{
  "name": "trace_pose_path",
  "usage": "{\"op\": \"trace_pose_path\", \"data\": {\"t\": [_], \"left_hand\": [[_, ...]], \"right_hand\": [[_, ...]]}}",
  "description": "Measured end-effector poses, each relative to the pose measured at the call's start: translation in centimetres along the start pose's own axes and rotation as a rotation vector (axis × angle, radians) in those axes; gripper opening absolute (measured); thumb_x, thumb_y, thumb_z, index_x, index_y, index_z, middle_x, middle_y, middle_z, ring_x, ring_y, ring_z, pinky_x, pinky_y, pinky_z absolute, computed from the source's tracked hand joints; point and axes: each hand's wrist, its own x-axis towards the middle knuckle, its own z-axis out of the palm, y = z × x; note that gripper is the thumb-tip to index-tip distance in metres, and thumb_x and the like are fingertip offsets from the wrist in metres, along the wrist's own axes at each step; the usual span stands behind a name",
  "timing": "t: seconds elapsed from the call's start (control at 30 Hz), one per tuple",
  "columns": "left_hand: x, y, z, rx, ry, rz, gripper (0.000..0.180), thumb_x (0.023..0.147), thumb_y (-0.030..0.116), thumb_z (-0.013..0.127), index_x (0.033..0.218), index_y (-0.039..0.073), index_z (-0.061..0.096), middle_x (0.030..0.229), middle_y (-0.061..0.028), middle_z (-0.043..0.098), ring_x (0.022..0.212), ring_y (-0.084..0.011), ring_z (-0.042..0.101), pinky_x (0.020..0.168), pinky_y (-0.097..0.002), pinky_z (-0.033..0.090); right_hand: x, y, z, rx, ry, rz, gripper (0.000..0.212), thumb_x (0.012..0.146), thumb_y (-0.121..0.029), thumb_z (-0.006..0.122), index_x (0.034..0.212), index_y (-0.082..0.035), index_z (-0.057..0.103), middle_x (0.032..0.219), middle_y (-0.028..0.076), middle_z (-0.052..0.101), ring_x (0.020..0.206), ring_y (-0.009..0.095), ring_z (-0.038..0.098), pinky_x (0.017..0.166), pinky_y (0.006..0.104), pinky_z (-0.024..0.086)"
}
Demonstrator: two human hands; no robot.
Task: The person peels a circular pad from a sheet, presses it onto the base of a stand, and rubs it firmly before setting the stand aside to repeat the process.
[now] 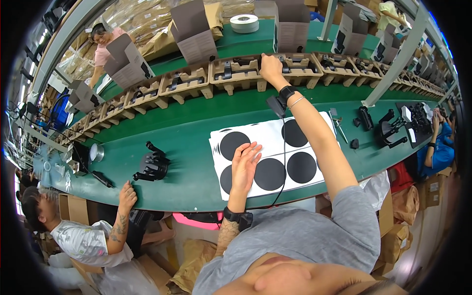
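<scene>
My right arm stretches forward to a row of brown moulded-pulp trays. My right hand is closed at the join between a tray and the tray to its right; what its fingers hold, if anything, is hidden. Black parts lie in both trays. Closer to me, my left hand hovers palm up, fingers loosely bent and apart, with nothing in it. Beneath it lies a white sheet printed with several large black circles. Each wrist wears a black band, and a cable runs down from a small black box beside the right one.
Behind the trays stand open grey boxes and a white roll. Black stands rest on the green bench, left and right. A screwdriver lies right of the sheet. Co-workers sit at both sides; a metal post rises right.
</scene>
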Motion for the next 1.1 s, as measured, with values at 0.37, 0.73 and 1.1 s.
{"op": "trace_pose_path", "data": {"t": [0.37, 0.73, 1.1], "left_hand": [[0.0, 1.3, -0.4, -0.004, -0.001, -0.021, 0.024, 0.090, 0.011, 0.053, 0.113, 0.003, 0.049, 0.125, -0.0161, 0.052, 0.121, -0.0305, 0.049, 0.101, -0.0395, 0.039], [-0.6, 2.4, -1.4, 0.010, -0.008, -0.017, 0.024, 0.091, 0.011, 0.051, 0.114, 0.003, 0.049, 0.126, -0.0161, 0.051, 0.121, -0.0307, 0.049, 0.101, -0.0381, 0.039], [-4.7, 9.1, -3.5, 0.760, 0.007, 0.423, 0.028, 0.085, -0.003, 0.056, 0.113, -0.001, 0.051, 0.115, -0.0151, 0.059, 0.110, -0.0231, 0.056, 0.100, -0.0350, 0.040]], "right_hand": [[-1.5, 2.3, -0.8, 0.082, -0.058, -0.082, 0.052, 0.069, -0.002, 0.065, 0.121, -0.007, 0.059, 0.086, 0.022, 0.066, 0.083, 0.038, 0.064, 0.074, 0.0444, 0.053], [-6.3, 2.3, 0.5, 0.129, -0.073, -0.202, 0.034, 0.089, -0.035, 0.059, 0.099, -0.003, 0.066, 0.125, 0.022, 0.049, 0.120, 0.040, 0.039, 0.096, 0.0500, 0.038], [-17.6, -2.2, -11.3, 0.705, -0.405, -0.433, 0.037, 0.081, -0.004, 0.060, 0.118, -0.005, 0.059, 0.120, 0.017, 0.058, 0.115, 0.032, 0.052, 0.097, 0.0394, 0.042]]}}
